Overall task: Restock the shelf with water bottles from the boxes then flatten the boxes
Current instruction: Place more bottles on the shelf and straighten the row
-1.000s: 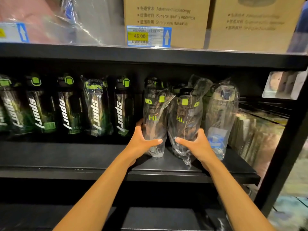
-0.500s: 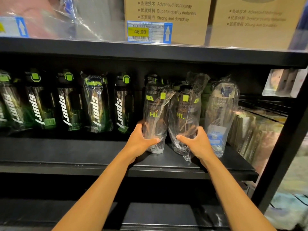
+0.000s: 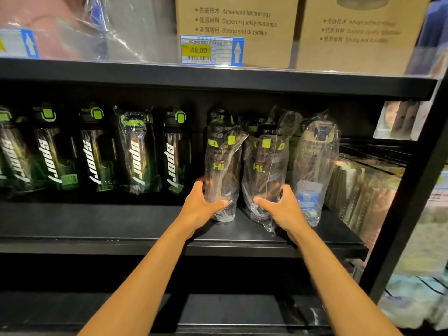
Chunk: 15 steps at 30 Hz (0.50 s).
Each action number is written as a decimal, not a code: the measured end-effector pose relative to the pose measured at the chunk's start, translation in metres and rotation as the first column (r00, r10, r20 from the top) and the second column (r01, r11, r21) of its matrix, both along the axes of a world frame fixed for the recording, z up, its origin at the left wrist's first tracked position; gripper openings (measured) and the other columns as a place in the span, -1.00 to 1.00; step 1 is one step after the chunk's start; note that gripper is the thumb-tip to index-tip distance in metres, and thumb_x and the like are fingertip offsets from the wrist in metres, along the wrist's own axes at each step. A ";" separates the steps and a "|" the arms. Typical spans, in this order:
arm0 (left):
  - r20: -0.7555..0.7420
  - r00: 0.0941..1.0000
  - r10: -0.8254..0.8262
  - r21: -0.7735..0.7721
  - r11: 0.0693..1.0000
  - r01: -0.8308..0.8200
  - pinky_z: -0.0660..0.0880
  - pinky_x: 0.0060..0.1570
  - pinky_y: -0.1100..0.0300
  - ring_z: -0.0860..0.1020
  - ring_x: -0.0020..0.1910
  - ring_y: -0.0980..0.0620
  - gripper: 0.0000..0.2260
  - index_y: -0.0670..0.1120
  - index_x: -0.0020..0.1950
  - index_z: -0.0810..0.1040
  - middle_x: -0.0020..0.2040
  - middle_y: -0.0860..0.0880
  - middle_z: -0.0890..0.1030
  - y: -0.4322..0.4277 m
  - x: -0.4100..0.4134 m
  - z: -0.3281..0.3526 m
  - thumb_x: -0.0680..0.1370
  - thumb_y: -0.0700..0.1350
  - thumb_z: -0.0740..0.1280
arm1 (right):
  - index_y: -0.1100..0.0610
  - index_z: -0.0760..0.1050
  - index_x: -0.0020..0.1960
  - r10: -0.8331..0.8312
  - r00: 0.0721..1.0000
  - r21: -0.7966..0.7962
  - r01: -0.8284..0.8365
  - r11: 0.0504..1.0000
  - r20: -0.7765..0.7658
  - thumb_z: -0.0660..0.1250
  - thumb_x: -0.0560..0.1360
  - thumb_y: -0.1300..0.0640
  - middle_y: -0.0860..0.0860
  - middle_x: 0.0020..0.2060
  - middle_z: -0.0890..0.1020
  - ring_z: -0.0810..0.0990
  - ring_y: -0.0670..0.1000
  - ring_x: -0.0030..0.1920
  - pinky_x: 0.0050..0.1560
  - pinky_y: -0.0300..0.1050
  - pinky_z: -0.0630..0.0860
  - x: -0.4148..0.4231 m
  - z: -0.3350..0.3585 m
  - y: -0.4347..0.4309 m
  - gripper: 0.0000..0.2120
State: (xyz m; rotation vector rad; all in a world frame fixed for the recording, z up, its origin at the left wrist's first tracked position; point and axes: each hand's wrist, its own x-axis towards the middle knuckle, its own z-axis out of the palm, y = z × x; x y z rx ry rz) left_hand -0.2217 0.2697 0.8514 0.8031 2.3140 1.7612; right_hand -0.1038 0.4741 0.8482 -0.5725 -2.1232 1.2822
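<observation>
Plainly upright (lids up): left hand [image 3: 199, 206] grips left bottle [image 3: 221, 163]; right hand [image 3: 282, 207] grips right bottle [image 3: 264, 166].

Left hand [image 3: 203, 206] grips one wrapped "Hi." bottle [image 3: 222, 175], right hand [image 3: 280, 207] grips its neighbour [image 3: 264, 175]; both bottles stand upright on the black shelf [image 3: 121, 221].

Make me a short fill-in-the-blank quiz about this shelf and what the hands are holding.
1. The price tag reads ____.
2. The left hand grips the left bottle and the right hand the right bottle; both bottles are printed ____.
3. The row of bottles further left is printed ____.
Missing words: 46.00; Hi.; sport
</observation>
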 end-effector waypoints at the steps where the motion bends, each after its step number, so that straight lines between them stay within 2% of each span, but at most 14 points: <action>1: -0.002 1.000 0.000 -0.001 1.000 0.000 0.44 0.15 0.16 0.53 0.18 0.08 -0.38 0.01 0.41 0.34 0.19 0.14 0.51 0.000 0.000 0.000 0.47 -0.06 0.59 | 0.09 0.41 0.28 0.003 1.000 -0.005 -0.003 1.000 0.009 0.60 0.42 -0.08 -0.08 0.09 0.59 0.58 -0.09 0.04 -0.08 -0.14 0.48 0.000 0.001 0.001 -0.42; 3: -0.004 1.000 -0.001 -0.003 1.000 0.001 0.43 0.14 0.17 0.52 0.19 0.08 -0.36 0.00 0.44 0.33 0.21 0.14 0.49 -0.001 0.002 0.001 0.48 -0.06 0.59 | 0.10 0.42 0.28 0.008 0.999 -0.006 -0.008 1.000 0.033 0.60 0.43 -0.08 -0.07 0.10 0.59 0.58 -0.06 0.04 -0.04 -0.10 0.47 0.000 0.005 0.003 -0.43; 7: -0.006 1.000 0.005 -0.015 1.000 -0.005 0.40 0.14 0.18 0.48 0.18 0.09 -0.32 -0.02 0.48 0.30 0.21 0.14 0.46 -0.002 0.004 0.003 0.48 -0.06 0.59 | 0.08 0.44 0.24 0.035 0.998 0.003 -0.036 0.999 0.057 0.58 0.46 -0.07 -0.08 0.09 0.59 0.56 -0.14 0.00 -0.10 -0.14 0.45 0.000 0.007 0.005 -0.51; 10: -0.016 1.000 0.006 -0.029 1.000 -0.006 0.40 0.17 0.16 0.47 0.21 0.08 -0.27 -0.03 0.53 0.27 0.23 0.13 0.44 -0.002 0.003 0.003 0.47 -0.05 0.59 | 0.09 0.43 0.25 0.033 0.997 0.001 -0.033 0.999 0.068 0.56 0.47 -0.09 -0.05 0.12 0.59 0.56 -0.12 0.03 -0.07 -0.11 0.46 0.000 0.007 0.004 -0.50; 13: -0.019 1.000 -0.009 -0.034 0.999 0.009 0.41 0.20 0.15 0.48 0.28 0.05 -0.22 -0.03 0.55 0.23 0.26 0.13 0.44 -0.001 0.002 0.002 0.46 -0.03 0.60 | 0.10 0.40 0.30 0.048 0.996 -0.008 -0.048 0.999 0.076 0.53 0.50 -0.09 -0.05 0.16 0.57 0.53 -0.17 0.03 -0.12 -0.18 0.43 0.003 0.007 0.000 -0.47; 15: -0.020 0.999 -0.030 -0.029 0.999 0.029 0.42 0.26 0.12 0.46 0.34 0.04 -0.15 -0.01 0.59 0.17 0.32 0.13 0.43 -0.004 0.002 0.002 0.45 0.01 0.60 | 0.09 0.38 0.34 0.060 0.995 -0.026 -0.059 0.998 0.073 0.51 0.51 -0.11 -0.04 0.22 0.56 0.55 -0.13 0.09 -0.05 -0.17 0.45 0.006 0.006 -0.002 -0.46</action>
